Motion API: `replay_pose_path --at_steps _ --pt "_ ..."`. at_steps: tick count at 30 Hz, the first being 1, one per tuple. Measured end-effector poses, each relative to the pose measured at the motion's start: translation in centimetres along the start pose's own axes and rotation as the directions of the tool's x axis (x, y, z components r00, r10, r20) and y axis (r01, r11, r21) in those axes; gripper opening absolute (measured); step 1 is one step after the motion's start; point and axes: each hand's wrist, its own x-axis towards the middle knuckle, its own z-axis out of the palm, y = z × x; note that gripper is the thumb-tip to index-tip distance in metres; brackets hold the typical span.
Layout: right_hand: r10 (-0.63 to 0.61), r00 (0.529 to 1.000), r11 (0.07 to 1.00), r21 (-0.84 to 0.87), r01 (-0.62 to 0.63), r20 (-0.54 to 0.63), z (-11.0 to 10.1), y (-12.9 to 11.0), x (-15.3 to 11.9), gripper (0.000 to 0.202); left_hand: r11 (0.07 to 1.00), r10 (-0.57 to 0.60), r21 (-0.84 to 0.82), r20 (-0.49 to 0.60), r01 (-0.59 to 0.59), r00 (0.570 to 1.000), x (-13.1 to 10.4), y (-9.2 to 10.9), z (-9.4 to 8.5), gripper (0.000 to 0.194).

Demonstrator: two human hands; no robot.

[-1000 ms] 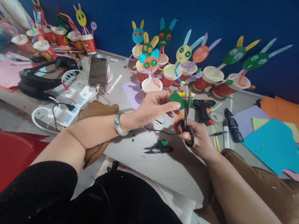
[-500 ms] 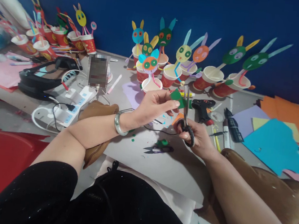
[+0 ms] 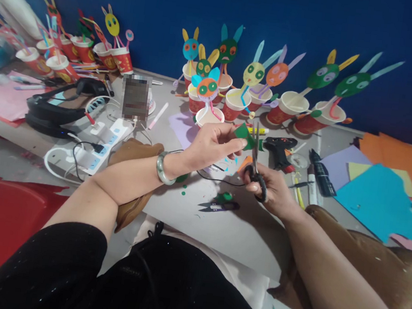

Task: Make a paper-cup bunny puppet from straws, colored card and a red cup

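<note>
I can read no words from here, the printing [image 3: 276, 116] on the red cups [image 3: 232, 113] beyond the grip being too blurred.

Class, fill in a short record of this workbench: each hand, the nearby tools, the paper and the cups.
Left hand: pinching green paper
Right hand: gripping scissors by the handles
Blades: pointing away from the person, overlapping the green paper in view
Nearest the person: snips, lying on the table
Beyond the right hand: glue gun
Far right: blue sheet, orange paper
Along the wall: red cups with paper-faced figures
</note>
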Motion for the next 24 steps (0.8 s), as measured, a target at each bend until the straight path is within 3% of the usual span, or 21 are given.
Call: replay_pose_path --at_steps 16,24 --pt "0.05 0.999 0.999 0.01 -0.05 -0.003 0.01 -0.11 -0.04 0.08 0.998 0.054 0.036 -0.013 -0.053 0.998 0.11 -0.15 -0.08 0.045" --pt "0.033 0.999 0.999 0.018 -0.033 0.01 0.17 -0.11 0.1 0.08 0.997 0.047 0.06 0.06 -0.051 0.997 0.02 -0.75 0.0 0.052"
